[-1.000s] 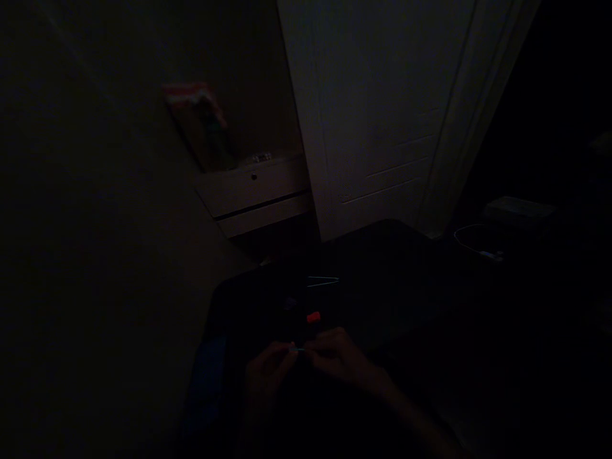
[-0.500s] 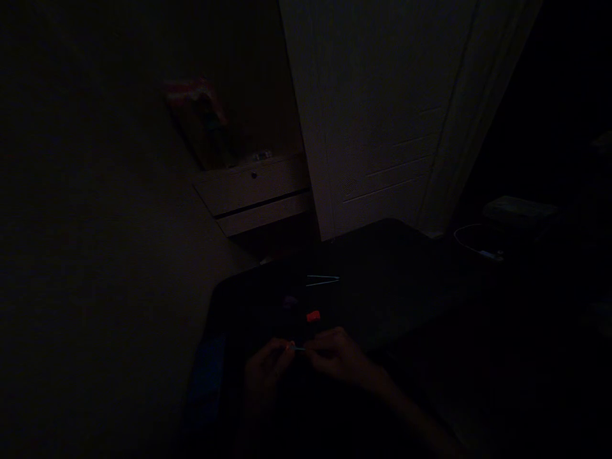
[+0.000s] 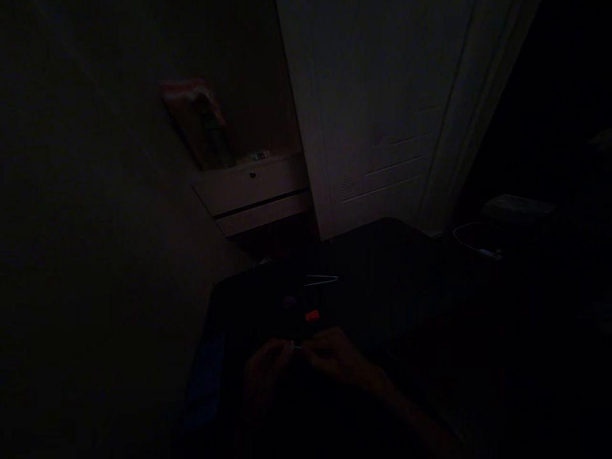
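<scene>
In the dim head view my left hand [image 3: 265, 368] is closed in a pinch. A small reddish spot shows at its fingertips, too dark to name. My right hand [image 3: 337, 357] pinches a thin pale rod [image 3: 298, 347], which bridges the short gap to the left fingertips. Just beyond the hands lies a small bright orange block-like piece [image 3: 312, 315]. Farther off, tweezers [image 3: 322, 280] rest with their two tips apart, pointing left. A dark purplish lump [image 3: 289, 301] sits left of the orange piece. The far end of the rod is hidden by my fingers.
The dark table [image 3: 373, 255] has a rounded far corner. A blue flat item [image 3: 206, 376] lies along its left edge. Beyond stand a drawer unit [image 3: 272, 182] with a red-topped packet [image 3: 191, 115], and a pale panelled door [image 3: 373, 115]. A white cable [image 3: 466, 242] lies at right.
The picture has grown darker, and the reddish glow at my left fingertips has dimmed. Both hands keep nearly the same place and pinch.
</scene>
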`<act>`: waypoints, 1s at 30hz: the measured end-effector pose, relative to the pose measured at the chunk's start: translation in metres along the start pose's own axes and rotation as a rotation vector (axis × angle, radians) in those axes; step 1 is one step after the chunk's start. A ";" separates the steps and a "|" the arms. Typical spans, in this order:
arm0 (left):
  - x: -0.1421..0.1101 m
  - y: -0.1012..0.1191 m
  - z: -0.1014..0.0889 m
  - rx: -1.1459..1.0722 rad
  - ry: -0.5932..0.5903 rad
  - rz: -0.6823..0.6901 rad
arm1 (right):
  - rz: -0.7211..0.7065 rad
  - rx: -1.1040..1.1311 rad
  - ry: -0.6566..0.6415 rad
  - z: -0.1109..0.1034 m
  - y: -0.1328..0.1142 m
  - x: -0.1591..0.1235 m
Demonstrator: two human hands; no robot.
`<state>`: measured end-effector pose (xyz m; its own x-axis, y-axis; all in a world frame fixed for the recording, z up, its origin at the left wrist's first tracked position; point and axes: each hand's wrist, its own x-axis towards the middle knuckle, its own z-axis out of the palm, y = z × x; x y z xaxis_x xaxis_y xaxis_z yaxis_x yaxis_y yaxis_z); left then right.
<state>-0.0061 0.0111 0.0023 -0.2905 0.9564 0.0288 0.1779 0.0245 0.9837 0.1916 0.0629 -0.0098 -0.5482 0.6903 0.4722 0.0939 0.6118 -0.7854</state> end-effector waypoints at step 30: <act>0.001 -0.010 0.000 -0.131 0.099 -0.060 | 0.064 0.094 0.121 0.003 -0.005 0.000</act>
<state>-0.0084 0.0122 -0.0073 -0.3894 0.9209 -0.0196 0.0352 0.0361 0.9987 0.1885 0.0583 -0.0069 -0.4393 0.7715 0.4602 0.0443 0.5303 -0.8467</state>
